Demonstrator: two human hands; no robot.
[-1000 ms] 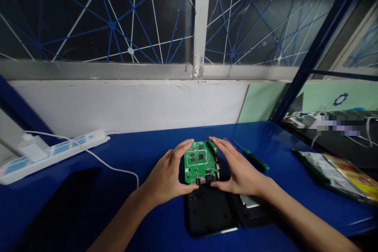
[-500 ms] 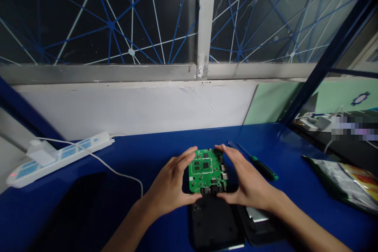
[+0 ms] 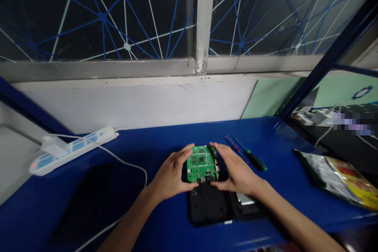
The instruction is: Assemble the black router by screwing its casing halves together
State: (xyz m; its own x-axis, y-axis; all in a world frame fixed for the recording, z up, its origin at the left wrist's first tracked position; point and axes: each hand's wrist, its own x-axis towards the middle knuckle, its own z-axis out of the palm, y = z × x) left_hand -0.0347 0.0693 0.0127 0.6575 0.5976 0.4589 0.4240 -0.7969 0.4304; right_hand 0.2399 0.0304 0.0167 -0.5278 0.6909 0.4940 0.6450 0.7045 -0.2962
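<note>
The green circuit board [image 3: 202, 164] is between the two hands, with its face of small chips turned up. The left hand [image 3: 172, 173] holds it from one side, with the fingers at the far corner and the thumb at the near edge. The right hand [image 3: 233, 169] holds the opposite side in the same manner, beside the row of metal ports, so both hands are curved around the board and narrowed on it. The black case part [image 3: 209, 206] lies just on the near side of the hands; whether the board touches it, I cannot tell. Beside this part, partly under the right wrist, there is a second black part [image 3: 240, 215] with a silver plate [image 3: 245, 199].

Beyond the right hand, a little to its right, a thin clear screwdriver [image 3: 230, 141] and a green-handled screwdriver [image 3: 256, 160] lie on the blue bench [image 3: 165, 136]. Farther to the right of this hand is a shiny packet [image 3: 339, 175] in silver and yellow. Well to the left of the left hand stands a white power strip [image 3: 84, 147] with an adapter [image 3: 54, 146] plugged in, and a white cable [image 3: 130, 163] curves toward the left forearm.
</note>
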